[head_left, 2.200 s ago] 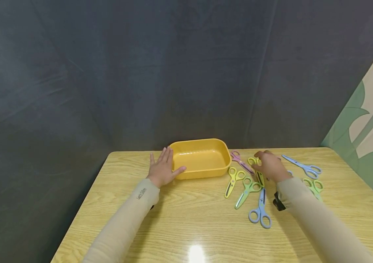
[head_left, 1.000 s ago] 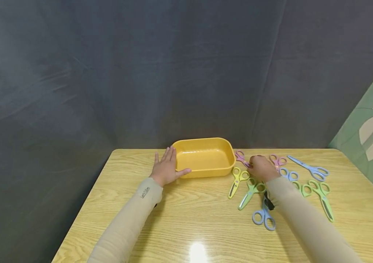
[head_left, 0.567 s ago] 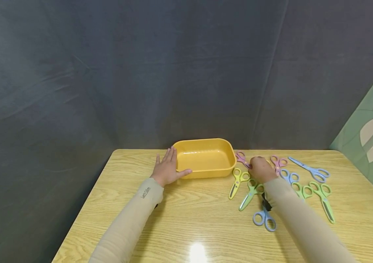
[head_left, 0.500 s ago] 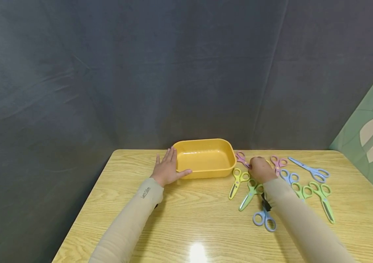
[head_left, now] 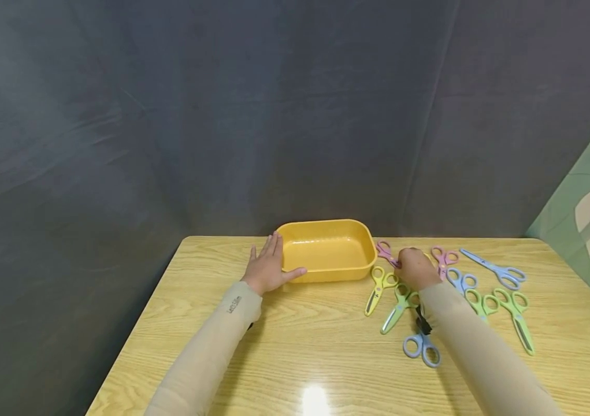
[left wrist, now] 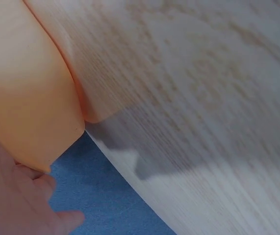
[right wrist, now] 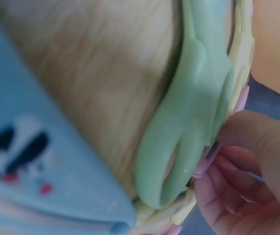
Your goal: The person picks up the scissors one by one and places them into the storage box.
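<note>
In the head view my left hand (head_left: 266, 271) lies against the left end of a yellow plastic bin (head_left: 328, 276), fingers straight, thumb along its front wall. The left wrist view shows the bin's wall (left wrist: 32, 88) looking orange beside that hand. My right hand (head_left: 415, 268) pinches the blade end of pink-handled scissors (head_left: 389, 257) lying right of the bin. In the right wrist view, thumb and fingers (right wrist: 257, 171) meet on this pink piece (right wrist: 203, 166). Yellow scissors (head_left: 375, 296) and green scissors (head_left: 394, 315) lie nearer me. Another yellow pair is mostly hidden under my right hand.
Blue scissors (head_left: 422, 341) lie partly under my right wrist. Farther right are another pink pair (head_left: 442, 267), blue scissors (head_left: 494, 269) and several more blue and green ones on the wooden table (head_left: 295, 341). A dark cloth (head_left: 295, 127) hangs behind the table.
My right hand has moved left and down from above the yellow scissors and now pinches the pink scissors. My left hand keeps its place on the bin. The head view has shifted slightly.
</note>
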Tool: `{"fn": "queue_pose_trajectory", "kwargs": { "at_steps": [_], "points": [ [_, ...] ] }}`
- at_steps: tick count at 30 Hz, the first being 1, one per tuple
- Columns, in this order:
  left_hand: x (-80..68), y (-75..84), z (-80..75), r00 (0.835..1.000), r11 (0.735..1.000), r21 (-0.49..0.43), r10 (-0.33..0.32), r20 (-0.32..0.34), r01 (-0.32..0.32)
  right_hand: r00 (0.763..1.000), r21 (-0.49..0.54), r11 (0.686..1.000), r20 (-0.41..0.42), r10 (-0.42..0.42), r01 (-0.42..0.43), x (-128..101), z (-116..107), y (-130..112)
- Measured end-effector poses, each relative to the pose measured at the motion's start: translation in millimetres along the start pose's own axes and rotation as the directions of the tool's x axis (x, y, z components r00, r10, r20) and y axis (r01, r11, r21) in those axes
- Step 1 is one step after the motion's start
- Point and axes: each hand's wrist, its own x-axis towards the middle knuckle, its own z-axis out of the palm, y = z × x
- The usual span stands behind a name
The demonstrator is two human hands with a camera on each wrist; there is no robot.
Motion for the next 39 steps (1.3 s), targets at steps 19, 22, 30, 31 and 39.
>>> {"fn": "queue_pose_trajectory", "kwargs": {
  "at_steps": [19,22,30,31,39],
  "points": [
    [-2.7,3.7,0.1,1.0,1.0,-0.009,-0.001,-0.003,0.001,1.0,-0.063,0.998,0.026,0.006,-0.005,-2.2,-8.5,7.2],
    [-3.2,3.9,0.6,1.0,1.0,-0.014,0.0,-0.011,0.0,1.0,-0.069,0.998,0.027,0.008,-0.006,-2.3,-10.8,7.4],
    [-1.9,3.7,-0.1,1.0,1.0,-0.03,0.001,-0.008,-0.001,1.0,-0.084,0.996,0.0,0.027,-0.027,-1.4,-20.8,6.5],
    [-1.9,3.4,-0.3,1.0,1.0,-0.029,-0.003,-0.004,0.003,1.0,-0.088,0.996,-0.015,0.016,-0.017,-0.9,-22.2,6.3],
    [-0.1,1.2,0.7,1.0,0.999,-0.04,-0.014,0.002,0.014,0.997,-0.084,0.996,-0.067,-0.03,0.024,0.9,-30.5,5.0]
  ]
}}
